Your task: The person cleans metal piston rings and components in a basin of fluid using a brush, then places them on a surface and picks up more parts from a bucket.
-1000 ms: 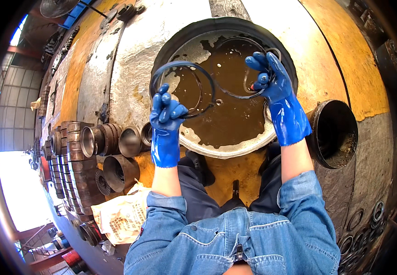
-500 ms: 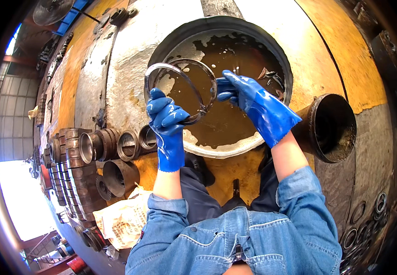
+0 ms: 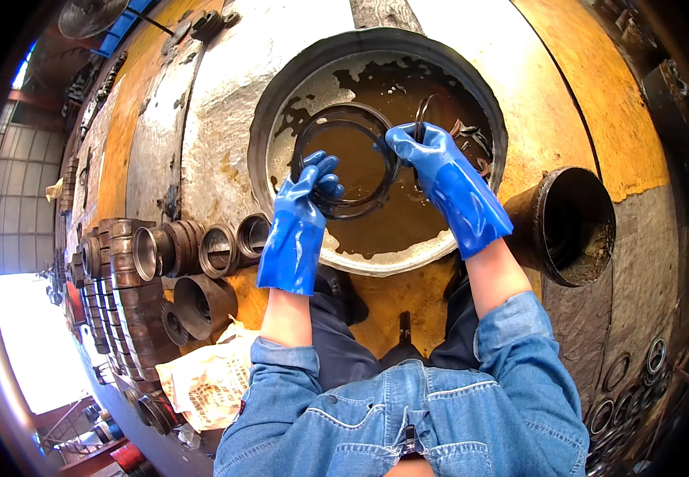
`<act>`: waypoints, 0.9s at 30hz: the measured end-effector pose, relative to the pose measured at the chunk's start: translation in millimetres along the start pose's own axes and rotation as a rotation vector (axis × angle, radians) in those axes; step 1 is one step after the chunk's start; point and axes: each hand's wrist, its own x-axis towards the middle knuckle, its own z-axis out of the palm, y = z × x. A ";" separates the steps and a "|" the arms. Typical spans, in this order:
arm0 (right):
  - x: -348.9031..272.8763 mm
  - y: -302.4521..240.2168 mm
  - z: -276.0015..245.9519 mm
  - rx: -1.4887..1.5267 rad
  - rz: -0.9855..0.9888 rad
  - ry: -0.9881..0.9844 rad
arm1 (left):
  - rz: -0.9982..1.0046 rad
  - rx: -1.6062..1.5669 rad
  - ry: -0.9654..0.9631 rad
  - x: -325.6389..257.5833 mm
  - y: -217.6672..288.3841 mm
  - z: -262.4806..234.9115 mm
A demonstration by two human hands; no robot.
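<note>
My left hand [image 3: 301,208], in a wet blue rubber glove, is closed round the lower left side of a dark, shiny metal ring [image 3: 359,110]. More than one band shows there, perhaps two rings lying together. In the same kind of glove, my right hand [image 3: 442,171] pinches a thin dark curved piece [image 3: 421,110], which looks like a ring seen edge-on. Both hands are over a wide round metal tub [image 3: 260,139] of murky brown liquid [image 3: 376,226] with patches of pale foam.
Right of the tub lies a rusty metal cylinder [image 3: 575,226] with its mouth facing me. Stacked metal rings and sleeves [image 3: 154,254] stand at the left, near a crumpled pale sack [image 3: 205,374]. Loose rings [image 3: 603,415] lie at the lower right. Scraps [image 3: 476,139] lie in the tub.
The rings in my left hand have turned flatter, lower over the tub. My right hand, earlier open beside them, has closed on a thin curved piece.
</note>
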 end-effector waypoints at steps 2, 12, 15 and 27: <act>1.5 2.1 -4.8 -0.070 -0.019 0.017 | 0.062 0.180 0.039 -3.2 -6.4 11.2; 3.1 3.9 -6.6 0.183 -0.060 0.120 | 0.021 0.105 -0.169 -2.0 -3.5 6.0; 0.3 -0.7 -5.0 0.153 -0.083 0.148 | 0.037 0.111 -0.176 -5.8 -5.8 9.3; 14.1 -10.0 -42.4 0.507 -0.211 0.238 | 0.055 -0.043 -0.242 4.8 4.7 -18.7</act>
